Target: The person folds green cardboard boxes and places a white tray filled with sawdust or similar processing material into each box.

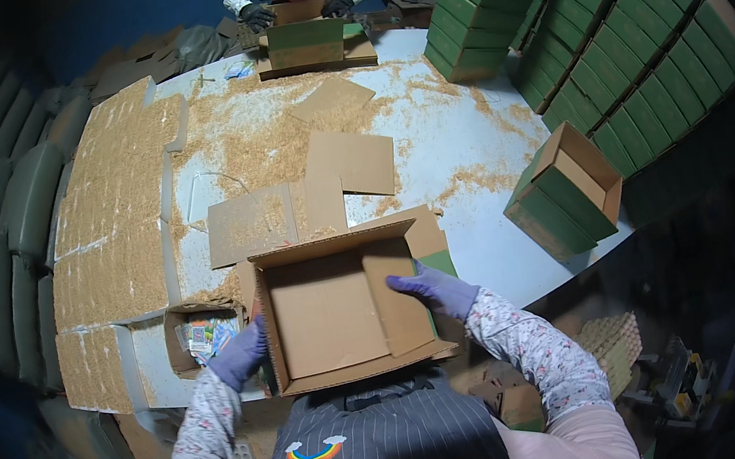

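An open cardboard box (324, 323), plain brown inside, is held at the table's near edge with its opening toward me. My left hand (242, 356), in a purple glove, is closed on the box's left wall; its fingers are partly hidden by the wall. My right hand (439, 292), gloved the same, grips the right side, with its thumb on a loose-looking brown panel (398, 300) inside. Beyond the box, flat cardboard pieces (358, 158) lie on the white table (481, 242). A small carton (180, 342) with colourful packets (212, 333) sits near my left hand.
Stacked green boxes (644, 72) line the right, with one open green box (566, 189) at the table's edge. Blocks of wood shavings (111, 254) cover the left side, beside piled grey packs (34, 199). Across, a co-worker's gloved hands (336, 6) hold another box (304, 43).
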`<action>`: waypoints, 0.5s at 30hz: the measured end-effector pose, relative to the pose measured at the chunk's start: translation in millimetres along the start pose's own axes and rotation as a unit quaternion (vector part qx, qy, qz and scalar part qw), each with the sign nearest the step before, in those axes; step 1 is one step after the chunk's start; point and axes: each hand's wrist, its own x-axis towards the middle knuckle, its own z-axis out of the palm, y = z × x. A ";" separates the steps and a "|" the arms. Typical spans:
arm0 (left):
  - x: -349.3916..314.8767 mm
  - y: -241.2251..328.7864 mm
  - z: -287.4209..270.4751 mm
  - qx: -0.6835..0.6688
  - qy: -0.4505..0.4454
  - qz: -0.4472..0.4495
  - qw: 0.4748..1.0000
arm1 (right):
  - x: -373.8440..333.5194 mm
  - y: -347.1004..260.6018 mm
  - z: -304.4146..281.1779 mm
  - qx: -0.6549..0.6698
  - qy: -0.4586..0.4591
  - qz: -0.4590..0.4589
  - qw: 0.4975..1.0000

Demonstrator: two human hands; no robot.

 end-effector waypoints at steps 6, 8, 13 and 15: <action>15.3 -6.8 45.9 0.044 0.241 0.024 0.969 | 16.3 32.6 32.0 -0.112 0.076 -0.002 0.991; 20.6 17.9 60.3 0.041 0.249 -0.007 0.968 | 1.7 19.7 27.0 -0.142 0.084 0.041 0.985; 28.7 -40.2 35.3 0.001 0.229 0.021 0.973 | -17.4 21.7 44.7 0.072 0.079 -0.118 0.987; 32.5 -6.1 57.0 -0.072 0.210 0.038 0.974 | -39.1 28.7 49.3 0.062 0.149 -0.111 0.981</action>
